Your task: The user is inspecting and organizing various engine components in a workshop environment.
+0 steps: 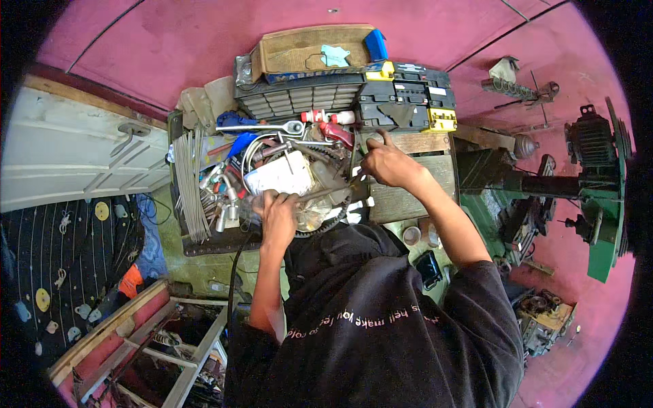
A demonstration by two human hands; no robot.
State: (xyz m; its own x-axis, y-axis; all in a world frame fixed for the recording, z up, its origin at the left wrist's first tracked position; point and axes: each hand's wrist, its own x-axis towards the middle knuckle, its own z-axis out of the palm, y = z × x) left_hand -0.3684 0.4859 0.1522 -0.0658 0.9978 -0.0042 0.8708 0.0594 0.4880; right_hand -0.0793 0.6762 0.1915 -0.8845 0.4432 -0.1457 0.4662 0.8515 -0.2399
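Observation:
At the near edge of a tool-covered bench [218, 243], my left hand [277, 219] is closed with its fingers bent over the heap. My right hand [393, 163] is curled farther right, next to a wooden board [408, 190]; what its fingers hold is hidden. A thin dark rod [328, 191] lies along the line between both hands, but whether either grips it is unclear. Between them sit a white sheet-like piece [280, 175], clear plastic [314, 214] and dark metal parts. A large chrome wrench [269, 128] rests beyond my left hand.
Sockets [223, 214] and a bundle of thin metal rods [190, 187] cover the bench's left side. Batteries [408, 92], a parts organizer [299, 102] and an open cardboard box [299, 51] stand at the back. A green drill press [602, 231] is on the right, a ladder [204, 350] at lower left.

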